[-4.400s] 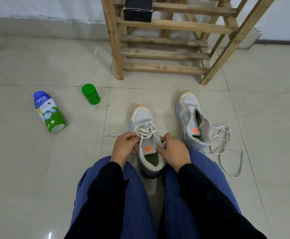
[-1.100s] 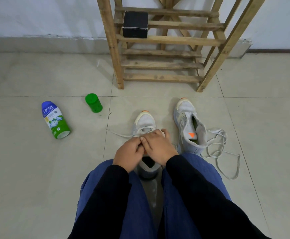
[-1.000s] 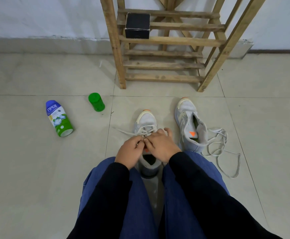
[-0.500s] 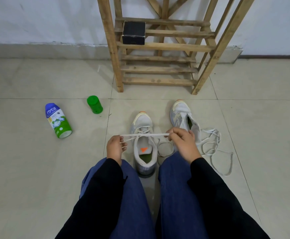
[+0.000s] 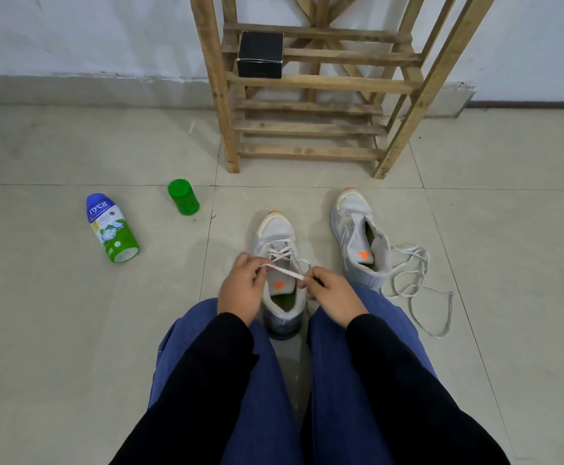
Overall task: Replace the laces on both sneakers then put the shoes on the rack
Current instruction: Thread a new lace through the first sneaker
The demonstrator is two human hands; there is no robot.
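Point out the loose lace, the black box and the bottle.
loose lace (image 5: 416,256): head view, where its strands cross.
black box (image 5: 260,54): head view, its top face.
bottle (image 5: 112,228): head view, middle of its label.

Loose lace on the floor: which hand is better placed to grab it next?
Right, probably: the right hand sits nearer the loose lace; the left hand is across the laced sneaker. Both pinch the threaded lace.

I'm reaching both arms forward and down, hands close together. My left hand (image 5: 240,286) and right hand (image 5: 332,295) are each pinching the lace (image 5: 285,271) between thumb and fingers, holding it taut between them.
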